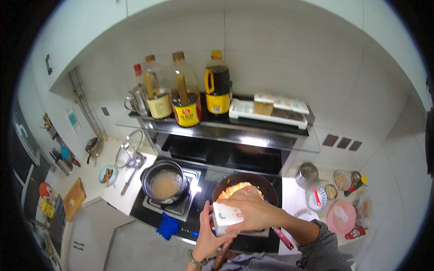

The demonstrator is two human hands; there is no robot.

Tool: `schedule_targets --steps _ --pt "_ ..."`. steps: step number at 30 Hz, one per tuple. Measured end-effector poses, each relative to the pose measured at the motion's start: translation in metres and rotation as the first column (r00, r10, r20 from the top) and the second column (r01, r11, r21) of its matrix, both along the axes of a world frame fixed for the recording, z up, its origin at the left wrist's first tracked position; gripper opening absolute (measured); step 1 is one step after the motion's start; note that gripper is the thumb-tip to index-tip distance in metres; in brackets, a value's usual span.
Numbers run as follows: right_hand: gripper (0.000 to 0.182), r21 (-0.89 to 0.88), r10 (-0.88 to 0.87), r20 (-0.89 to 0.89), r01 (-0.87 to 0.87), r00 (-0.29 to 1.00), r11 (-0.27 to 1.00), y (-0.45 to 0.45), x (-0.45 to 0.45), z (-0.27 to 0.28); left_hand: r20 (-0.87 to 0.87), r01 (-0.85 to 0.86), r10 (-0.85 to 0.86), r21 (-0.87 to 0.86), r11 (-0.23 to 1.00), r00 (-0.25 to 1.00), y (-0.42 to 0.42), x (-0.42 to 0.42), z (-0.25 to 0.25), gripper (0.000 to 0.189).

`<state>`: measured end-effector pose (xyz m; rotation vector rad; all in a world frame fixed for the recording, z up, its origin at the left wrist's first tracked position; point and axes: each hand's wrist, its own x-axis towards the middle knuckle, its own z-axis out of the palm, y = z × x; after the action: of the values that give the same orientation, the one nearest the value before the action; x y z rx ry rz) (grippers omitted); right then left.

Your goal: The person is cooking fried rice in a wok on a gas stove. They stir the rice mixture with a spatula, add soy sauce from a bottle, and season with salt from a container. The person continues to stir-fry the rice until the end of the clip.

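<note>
Both hands hold a white seasoning box (226,217) with a printed pattern on its face. My left hand (208,238) grips its near left side, fingers and thumb spread around it. Reaching over from the right, my right hand (254,207) covers the box's far right side. Just beyond the hands is a dark frying pan (271,191) holding orange and pale food (234,189), partly hidden by my right hand. The pan's wooden handle (221,258) points towards me, under my left wrist. A red-handled utensil (283,238) shows below my right forearm.
A black pot (164,200) of cloudy liquid stands on the left burner, with a blue cloth (168,226) at the hob's front edge. Bottles (185,111) and a seasoning tray (237,110) occupy the shelf above. At right are a pink bowl (330,220) and several small dishes.
</note>
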<state>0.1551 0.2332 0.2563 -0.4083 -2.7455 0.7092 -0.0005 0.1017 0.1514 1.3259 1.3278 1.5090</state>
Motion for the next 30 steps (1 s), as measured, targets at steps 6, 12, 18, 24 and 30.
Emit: schedule_targets --steps 6,12,18,24,30 --pt "0.052 -0.129 -0.502 -0.237 0.485 0.832 0.865 -0.013 0.027 -0.024 0.092 0.114 -0.1 -0.163 0.98 0.991 -0.033 0.022 -0.027 0.091" --pt "0.031 -0.335 -0.425 -0.006 0.398 0.905 0.854 -0.087 0.053 -0.049 -0.274 -0.208 0.192 -0.028 0.978 0.942 -0.04 0.032 -0.034 0.093" --pt "0.023 0.053 -0.459 0.044 0.457 0.887 0.888 -0.103 0.037 -0.108 -0.524 -0.191 0.224 0.117 0.975 0.822 -0.044 0.029 -0.042 0.084" --pt "0.025 0.259 -0.336 0.001 0.325 0.942 0.91 -0.103 0.037 -0.104 -0.457 -0.255 0.247 0.047 0.966 0.855 -0.049 0.031 -0.056 0.086" --pt "0.013 -0.065 -0.377 -0.109 0.372 0.92 0.926 -0.107 0.032 -0.113 -0.457 -0.284 0.267 0.031 0.958 0.848 -0.053 0.031 -0.062 0.09"
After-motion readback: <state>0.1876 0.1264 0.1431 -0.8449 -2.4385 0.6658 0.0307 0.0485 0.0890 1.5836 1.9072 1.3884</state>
